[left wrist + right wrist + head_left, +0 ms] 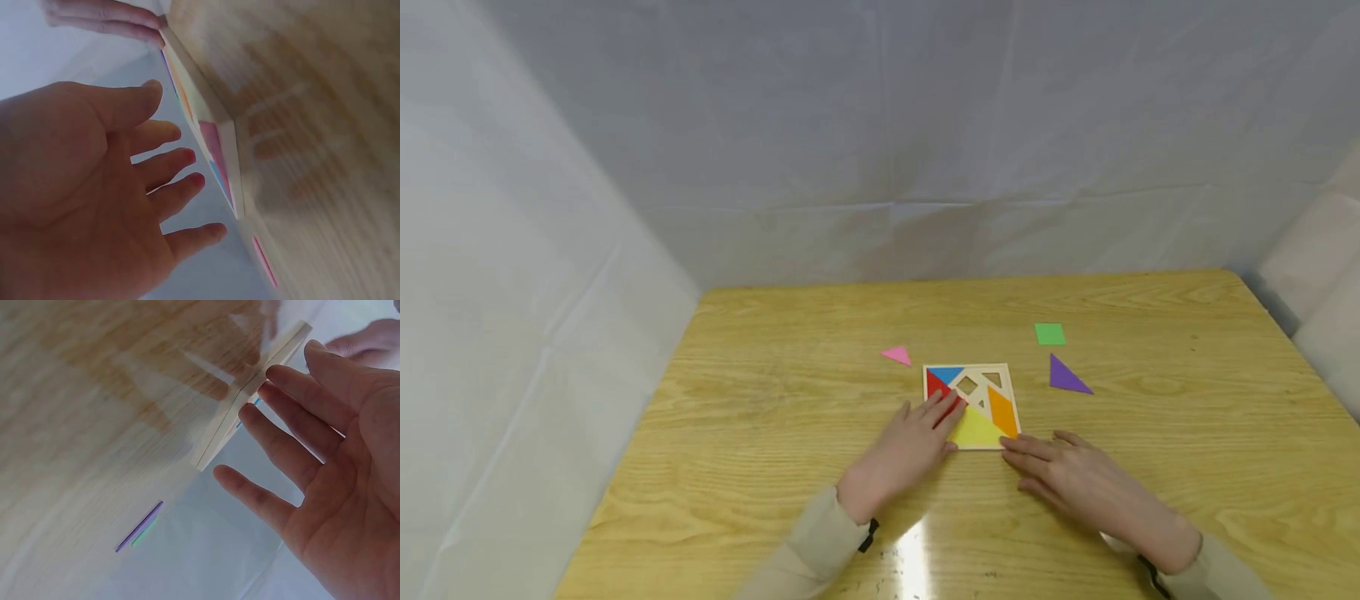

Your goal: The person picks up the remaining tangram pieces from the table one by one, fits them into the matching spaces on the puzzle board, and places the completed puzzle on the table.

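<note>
A square wooden tangram tray (981, 392) lies on the table with red (936, 384), blue (946, 374), yellow (977, 429) and orange (1002, 411) pieces in it. Several of its recesses show without a piece. My left hand (910, 446) spreads its fingers over the tray's left side, fingertips at the red piece and partly covering it. At the tray's lower right corner, the fingertips of my right hand (1075, 475) meet the edge by the yellow piece, fingers nearly straight. Both palms show in the wrist views, holding nothing.
A pink triangle (898, 356) lies beyond the tray to the left. To its right are a purple triangle (1067, 377) and, farther back, a green square piece (1050, 333). Pale sheeting (887, 150) hangs behind and beside the wooden table (760, 417).
</note>
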`<action>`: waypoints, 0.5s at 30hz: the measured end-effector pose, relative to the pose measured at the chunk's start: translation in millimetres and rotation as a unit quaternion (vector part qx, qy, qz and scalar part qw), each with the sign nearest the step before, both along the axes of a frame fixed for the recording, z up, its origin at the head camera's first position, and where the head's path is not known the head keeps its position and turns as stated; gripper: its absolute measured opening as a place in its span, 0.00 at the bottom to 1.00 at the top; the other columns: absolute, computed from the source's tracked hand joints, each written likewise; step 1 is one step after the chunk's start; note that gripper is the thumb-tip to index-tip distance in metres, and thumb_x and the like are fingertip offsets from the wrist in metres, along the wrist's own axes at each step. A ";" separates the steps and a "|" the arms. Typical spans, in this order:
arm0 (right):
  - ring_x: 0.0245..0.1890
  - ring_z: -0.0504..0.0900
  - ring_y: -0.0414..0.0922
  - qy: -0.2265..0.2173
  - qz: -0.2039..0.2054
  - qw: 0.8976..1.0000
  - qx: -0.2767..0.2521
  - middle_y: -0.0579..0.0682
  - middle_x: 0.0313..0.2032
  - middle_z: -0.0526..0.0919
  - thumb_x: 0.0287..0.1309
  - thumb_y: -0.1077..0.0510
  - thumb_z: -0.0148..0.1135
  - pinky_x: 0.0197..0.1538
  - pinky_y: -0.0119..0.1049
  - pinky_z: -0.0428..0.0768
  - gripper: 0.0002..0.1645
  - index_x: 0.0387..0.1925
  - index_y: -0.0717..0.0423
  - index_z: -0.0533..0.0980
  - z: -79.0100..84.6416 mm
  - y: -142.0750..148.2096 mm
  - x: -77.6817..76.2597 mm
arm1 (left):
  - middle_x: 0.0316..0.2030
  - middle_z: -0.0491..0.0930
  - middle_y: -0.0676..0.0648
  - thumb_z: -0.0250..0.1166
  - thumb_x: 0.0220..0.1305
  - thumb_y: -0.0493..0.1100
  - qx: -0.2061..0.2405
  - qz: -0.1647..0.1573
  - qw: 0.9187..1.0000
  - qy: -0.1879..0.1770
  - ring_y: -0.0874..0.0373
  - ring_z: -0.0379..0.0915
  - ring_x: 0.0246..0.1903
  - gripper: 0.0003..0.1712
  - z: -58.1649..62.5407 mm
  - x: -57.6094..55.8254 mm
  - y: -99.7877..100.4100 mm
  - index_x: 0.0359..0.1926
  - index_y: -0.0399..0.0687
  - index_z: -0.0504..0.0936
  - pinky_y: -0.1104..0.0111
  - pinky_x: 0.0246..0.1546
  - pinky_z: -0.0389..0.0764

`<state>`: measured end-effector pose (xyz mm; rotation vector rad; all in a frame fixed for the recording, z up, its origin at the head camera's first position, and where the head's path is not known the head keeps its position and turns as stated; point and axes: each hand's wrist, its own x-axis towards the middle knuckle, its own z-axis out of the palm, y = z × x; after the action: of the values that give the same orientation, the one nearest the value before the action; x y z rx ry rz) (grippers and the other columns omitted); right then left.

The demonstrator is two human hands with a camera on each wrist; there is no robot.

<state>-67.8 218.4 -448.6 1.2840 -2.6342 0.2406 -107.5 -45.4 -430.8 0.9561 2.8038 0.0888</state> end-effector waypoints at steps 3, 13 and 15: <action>0.52 0.86 0.48 -0.003 0.000 1.000 -0.001 0.53 0.59 0.83 0.59 0.55 0.70 0.49 0.58 0.83 0.24 0.57 0.58 0.82 0.8 -0.2 -0.3 | 0.79 0.52 0.47 0.51 0.79 0.53 -0.004 0.004 1.000 -0.002 0.51 0.48 0.78 0.35 -2.7 3.8 1.0 0.80 0.49 0.56 0.47 0.73 0.59; 0.51 0.87 0.49 -0.030 -0.003 0.999 -0.017 0.53 0.57 0.84 0.61 0.56 0.69 0.51 0.59 0.82 0.21 0.56 0.54 0.83 2.3 -1.7 -3.1 | 0.79 0.52 0.46 0.48 0.81 0.52 -0.018 0.007 1.000 0.001 0.51 0.49 0.78 0.33 -7.8 7.1 6.2 0.79 0.46 0.57 0.52 0.73 0.60; 0.49 0.87 0.48 -0.018 0.008 0.999 -0.034 0.52 0.54 0.86 0.59 0.57 0.70 0.51 0.59 0.82 0.20 0.54 0.53 0.84 2.3 -2.6 -6.4 | 0.79 0.53 0.45 0.48 0.81 0.50 -0.014 0.009 1.000 -0.001 0.51 0.49 0.77 0.32 -7.6 7.5 6.7 0.79 0.45 0.57 0.52 0.73 0.61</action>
<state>-74.2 215.8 -446.2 1.2915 -2.6226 0.3567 -100.0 -38.7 -438.3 0.9256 2.8043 0.0533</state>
